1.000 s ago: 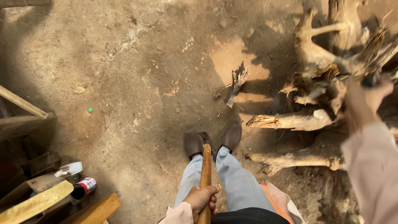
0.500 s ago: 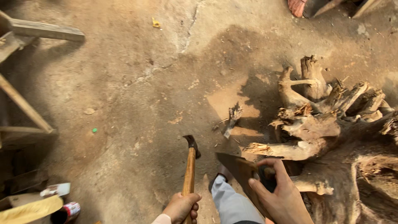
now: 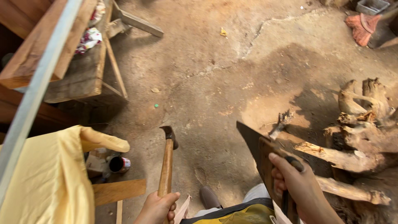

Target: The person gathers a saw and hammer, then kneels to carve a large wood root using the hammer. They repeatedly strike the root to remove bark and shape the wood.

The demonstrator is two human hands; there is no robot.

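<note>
**Hammer and handsaw over dirt floor**

Hammer (image 3: 167, 161): dark metal head, smooth wooden handle, upright in left hand (image 3: 158, 208), grip wrapped tight round handle's lower end. Handsaw (image 3: 265, 159): dark tapering blade, wooden handle, right hand (image 3: 299, 187) clenched round it. Gnarled, rough tree stump (image 3: 360, 128) just right of saw. Small cylindrical can (image 3: 120, 164) with red-and-white label beside yellow cloth (image 3: 49, 178), under plank bench (image 3: 62, 49).
</note>
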